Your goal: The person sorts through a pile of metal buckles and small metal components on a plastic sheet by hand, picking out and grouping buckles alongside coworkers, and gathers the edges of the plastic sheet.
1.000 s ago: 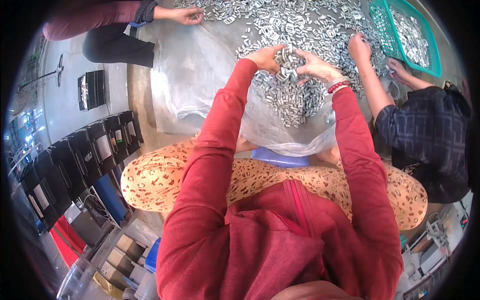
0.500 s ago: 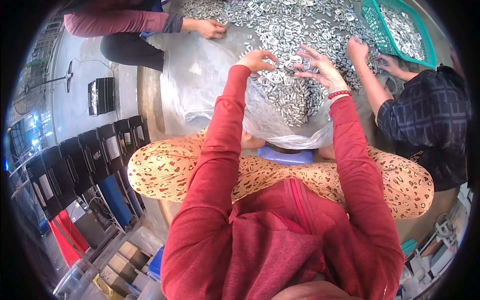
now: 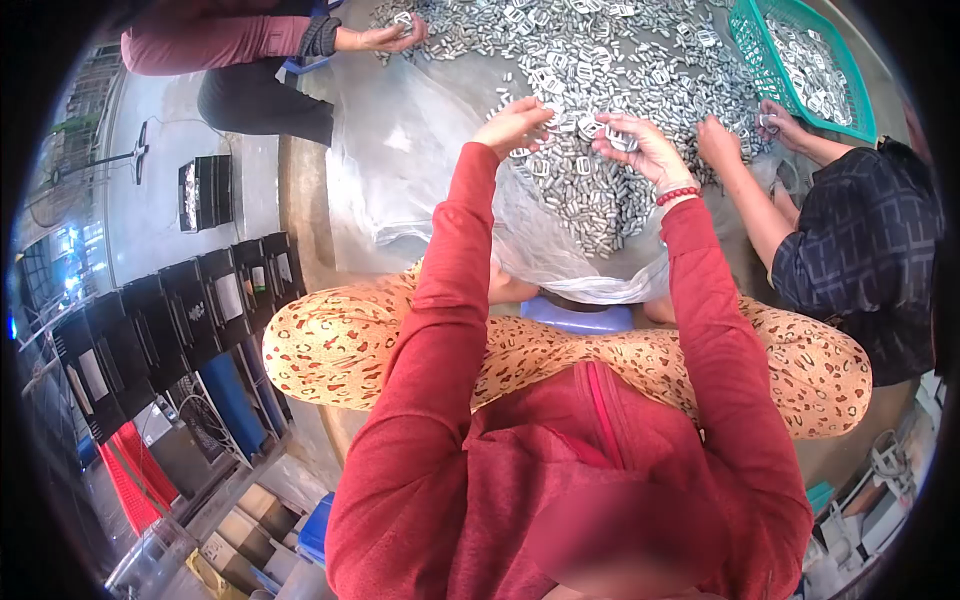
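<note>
Metal buckles [image 3: 622, 142] sit gripped in the right hand [image 3: 652, 152]; to its left, the left hand [image 3: 512, 128] curls, its hold impossible to tell; small metal pieces [image 3: 595, 205] lie beneath both; rightward, past a co-worker's hand [image 3: 719, 146], is a green basket [image 3: 762, 55].

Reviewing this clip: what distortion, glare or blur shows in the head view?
Head view: strong fisheye bending, dark corners; head view, far left: lights burnt out to white; head view, top: pale sheen on the plastic sheet; head view, bottom: blurred patch by the red jacket; head view: left hand and right hand fairly sharp.
</note>
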A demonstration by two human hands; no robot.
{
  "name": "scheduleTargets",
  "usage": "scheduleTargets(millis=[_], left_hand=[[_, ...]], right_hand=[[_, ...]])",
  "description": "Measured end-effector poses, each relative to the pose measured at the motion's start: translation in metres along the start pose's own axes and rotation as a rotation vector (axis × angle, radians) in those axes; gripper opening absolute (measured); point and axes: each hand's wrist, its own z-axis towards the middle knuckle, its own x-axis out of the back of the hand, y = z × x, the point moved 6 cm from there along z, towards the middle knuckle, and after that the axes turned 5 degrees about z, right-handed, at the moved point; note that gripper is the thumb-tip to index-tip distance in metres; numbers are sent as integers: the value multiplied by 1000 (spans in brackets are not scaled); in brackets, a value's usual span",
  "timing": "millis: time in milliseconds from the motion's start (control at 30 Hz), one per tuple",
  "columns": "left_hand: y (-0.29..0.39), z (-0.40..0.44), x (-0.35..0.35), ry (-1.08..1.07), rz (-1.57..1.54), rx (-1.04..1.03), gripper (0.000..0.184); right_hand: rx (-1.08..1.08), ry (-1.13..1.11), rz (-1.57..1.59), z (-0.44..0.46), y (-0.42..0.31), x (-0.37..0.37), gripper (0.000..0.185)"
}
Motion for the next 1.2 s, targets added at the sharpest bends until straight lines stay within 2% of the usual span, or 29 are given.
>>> scheduleTargets(millis=[67,167,200,300,333,433,467,500,567,600,667,700,733,767,833,867,967,1000,1033,1100,1200], left_hand=[[17,-10,-3,-183,-398,-139,19],[14,-5,-4,-143,-876,-279,23],[15,-5,-7,-168,-996,-251,18],[15,-5,-4,91,-697,-219,14],[16,3,-6,29,-687,-186,19],[11,20,-6,74,-107,-116,24],[-1,36,-3,55,302,-133,33],[-2,36,-7,155,807,-164,36],[-28,53,-10,164,1262,-508,36],[-24,54,-6,205,1233,-446,35],[-17,56,3,275,1172,-321,34],[-1,41,3,242,1059,-259,37],[3,31,6,183,766,-154,38],[4,25,8,130,475,-60,39],[1,18,11,52,-48,-119,36],[-1,16,13,10,-308,-147,34],[9,0,2,-41,-549,-165,29],[11,-2,-2,-106,-592,-183,23],[13,-3,-4,-113,-593,-196,23],[17,-6,-7,-125,-595,-219,24],[16,0,-7,-154,-609,-301,31]], right_hand=[[52,-19,354,5,5,5,33],[44,-182,513,-5,-3,-13,38],[43,-189,515,-6,-4,-17,45],[38,-283,636,-10,-11,-30,50],[41,-284,626,-12,-14,-34,57],[71,-367,673,-22,-21,-41,60],[103,-358,614,-26,-24,-43,62],[79,-352,574,-24,-22,-38,61],[17,-346,490,-17,-15,-21,59],[54,-114,123,-18,-13,-10,51],[81,3,-485,-19,-4,-14,44],[91,60,-788,-21,-2,-18,41],[182,-47,-1079,-3,14,-7,49],[210,-19,-1343,-5,24,-14,46],[564,125,-1579,-4,35,-18,38],[510,201,-1491,-3,36,-13,22],[502,281,-1383,4,22,-8,17],[441,279,-1157,6,19,1,17],[125,232,-638,11,28,18,14],[206,118,-230,2,14,15,5],[193,195,-308,3,-8,19,23]])
